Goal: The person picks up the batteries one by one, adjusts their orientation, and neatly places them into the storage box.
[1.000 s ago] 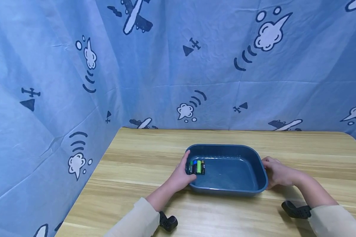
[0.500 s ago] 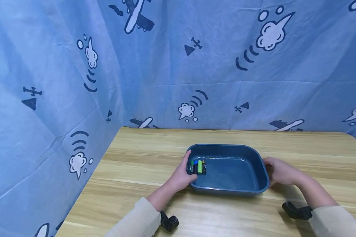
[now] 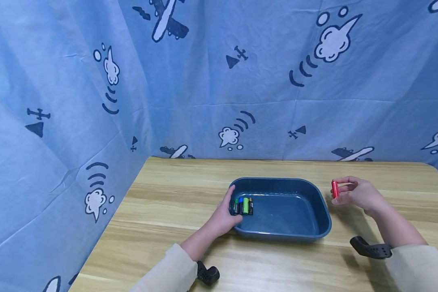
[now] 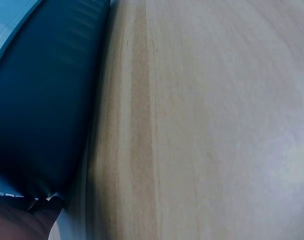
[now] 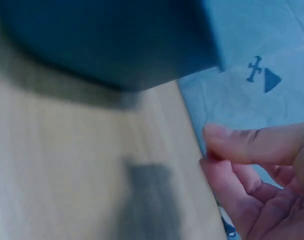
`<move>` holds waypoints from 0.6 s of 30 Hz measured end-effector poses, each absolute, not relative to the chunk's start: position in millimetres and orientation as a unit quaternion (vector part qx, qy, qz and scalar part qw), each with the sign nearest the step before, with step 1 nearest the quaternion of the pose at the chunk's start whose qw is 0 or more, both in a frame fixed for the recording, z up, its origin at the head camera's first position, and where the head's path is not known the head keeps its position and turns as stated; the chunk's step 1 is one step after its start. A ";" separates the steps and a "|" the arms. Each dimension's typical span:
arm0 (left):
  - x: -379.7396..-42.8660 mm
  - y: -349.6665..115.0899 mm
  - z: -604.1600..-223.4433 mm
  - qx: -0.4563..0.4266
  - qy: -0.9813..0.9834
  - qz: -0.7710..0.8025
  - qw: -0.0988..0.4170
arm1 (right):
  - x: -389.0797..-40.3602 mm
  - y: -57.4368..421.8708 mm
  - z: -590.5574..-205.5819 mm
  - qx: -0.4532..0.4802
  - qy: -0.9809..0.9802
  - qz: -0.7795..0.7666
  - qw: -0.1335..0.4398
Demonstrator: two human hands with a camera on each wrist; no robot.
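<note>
A dark blue rectangular basin [image 3: 277,235] stands on the wooden table. My left hand [image 3: 222,217] grips its left end, thumb over the near rim and fingers along the outside; in the left wrist view those fingers [image 4: 39,212] show at the basin's outer wall. Several batteries lie side by side inside at the left end, among them a lime green battery [image 3: 245,206] and a black battery with a gold end [image 3: 250,206]. To the right of the basin, my right hand [image 3: 361,194] pinches a red battery [image 3: 335,189] upright above the table. In the right wrist view the thumb and fingers hide that battery.
The light wooden table [image 3: 168,194] runs back to a blue curtain [image 3: 270,81] printed with planes and clouds, which also closes the left side. Black wrist devices, a left one [image 3: 207,274] and a right one [image 3: 370,248], jut out by the sleeves.
My right hand has moved up and right, away from the basin's right wall, and the red battery now shows in its fingers. The left hand, basin and batteries inside stay put.
</note>
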State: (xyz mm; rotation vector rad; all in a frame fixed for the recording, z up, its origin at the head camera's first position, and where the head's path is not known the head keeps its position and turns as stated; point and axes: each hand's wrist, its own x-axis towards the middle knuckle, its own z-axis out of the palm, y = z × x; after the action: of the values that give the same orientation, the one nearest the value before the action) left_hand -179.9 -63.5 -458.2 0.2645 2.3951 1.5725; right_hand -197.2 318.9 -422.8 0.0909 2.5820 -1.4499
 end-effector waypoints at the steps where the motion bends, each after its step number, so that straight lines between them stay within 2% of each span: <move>1: -179.9 -63.5 -458.2 0.091 0.825 0.543 0.131 | -197.8 319.6 -420.4 0.028 0.858 -0.504 0.090; 6: -180.1 -63.5 -457.9 0.087 0.825 0.543 0.131 | -201.3 319.3 -409.9 0.012 0.824 -0.559 0.090; 18: -179.7 -61.6 -457.5 0.082 0.829 0.537 0.129 | -204.7 306.0 -392.5 0.014 0.829 -0.551 0.096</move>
State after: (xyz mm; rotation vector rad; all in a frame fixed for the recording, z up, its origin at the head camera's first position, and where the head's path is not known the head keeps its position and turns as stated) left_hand -179.7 -61.6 -457.5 0.2396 2.4106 1.5623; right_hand -204.7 306.0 -392.5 0.0406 2.4558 -1.6331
